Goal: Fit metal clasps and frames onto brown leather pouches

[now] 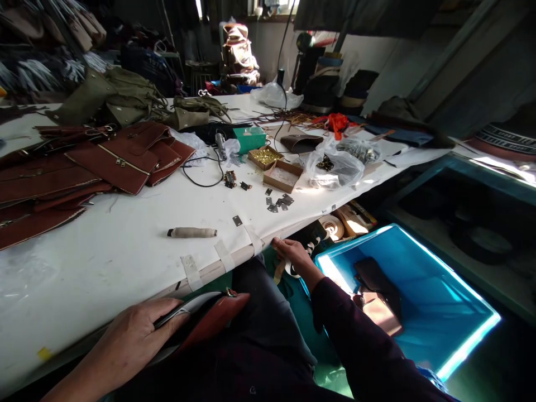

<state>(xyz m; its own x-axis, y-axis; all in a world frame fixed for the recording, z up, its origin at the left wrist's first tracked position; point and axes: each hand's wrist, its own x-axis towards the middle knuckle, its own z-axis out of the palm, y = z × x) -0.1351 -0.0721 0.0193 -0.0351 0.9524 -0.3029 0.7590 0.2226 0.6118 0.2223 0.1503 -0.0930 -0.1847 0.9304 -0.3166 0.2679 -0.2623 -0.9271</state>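
At the lower left, my left hand (136, 332) is closed on the rim of a reddish-brown leather bag (215, 318), its dark mouth tilted up over my lap. A small metal fitting shows at the bag's corner. My right hand (295, 254) has its fingers pinched together at the table's front edge; what they hold, if anything, I cannot make out. Just below it hangs a beige strip (278, 272). On the tabletop nearby lie a cloth-wrapped tool (192, 232), a single dark metal plate (237, 220) and several similar plates (281, 203).
Reddish-brown leather pieces (121, 153) cover the table's left side. Small cardboard boxes (285, 177), one with gold-coloured bits, and a plastic bag (335, 164) stand farther back. At right below the table, a blue bin (435, 301) holds leather items. A tape roll (331, 228) is beneath the edge.
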